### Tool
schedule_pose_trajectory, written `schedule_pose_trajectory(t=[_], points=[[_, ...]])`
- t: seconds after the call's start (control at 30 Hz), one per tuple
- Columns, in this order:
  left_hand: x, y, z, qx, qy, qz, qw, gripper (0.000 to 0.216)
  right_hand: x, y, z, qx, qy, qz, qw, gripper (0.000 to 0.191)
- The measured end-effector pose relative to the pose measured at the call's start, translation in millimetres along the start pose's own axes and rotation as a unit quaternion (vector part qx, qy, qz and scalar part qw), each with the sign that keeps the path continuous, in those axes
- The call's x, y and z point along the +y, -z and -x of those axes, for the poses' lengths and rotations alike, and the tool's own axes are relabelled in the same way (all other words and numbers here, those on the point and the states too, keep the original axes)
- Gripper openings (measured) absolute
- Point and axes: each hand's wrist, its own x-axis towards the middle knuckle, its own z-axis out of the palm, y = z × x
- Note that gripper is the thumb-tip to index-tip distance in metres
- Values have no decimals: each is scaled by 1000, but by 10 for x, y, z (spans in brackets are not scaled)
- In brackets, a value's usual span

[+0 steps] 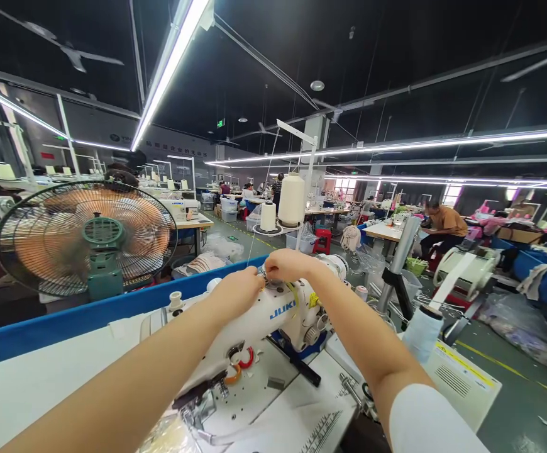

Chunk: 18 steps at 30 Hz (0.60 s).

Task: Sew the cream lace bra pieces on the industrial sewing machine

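Both hands meet at the top of a white JUKI sewing machine (249,321). My left hand (238,292) is closed in a pinch where a thin white thread (256,229) comes down to its fingertips. Just right of it, my right hand (290,265) bends over a small metal part on the machine head, its fingers pressed together. What the right fingers hold is too small to make out. Behind the hands, a large cream thread cone (292,200) and a smaller thread spool (268,217) stand on the thread stand (310,182).
A big fan (104,231) stands at the left, behind a blue cloth trough (113,308). Orange and red rings (246,358) lie on the machine bed. To the right are a pale blue thread cone (423,333), a metal post (398,264) and a white tape reel (464,277). A seated person (446,223) works farther back.
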Motion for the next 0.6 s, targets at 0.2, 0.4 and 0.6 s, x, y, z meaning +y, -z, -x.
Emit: schedule_pose_trajectory(t=[0.2, 0.4, 0.6], points=[[18, 16, -2, -6, -2, 0, 1000, 29, 38, 10, 25, -13, -46, 23, 999, 26], [19, 27, -10, -10, 1, -5, 1000, 29, -21, 36, 55, -34, -8, 9, 999, 22], [25, 17, -14, -11, 4, -7, 1000, 29, -21, 6, 22, 3, -61, 0, 998, 31]])
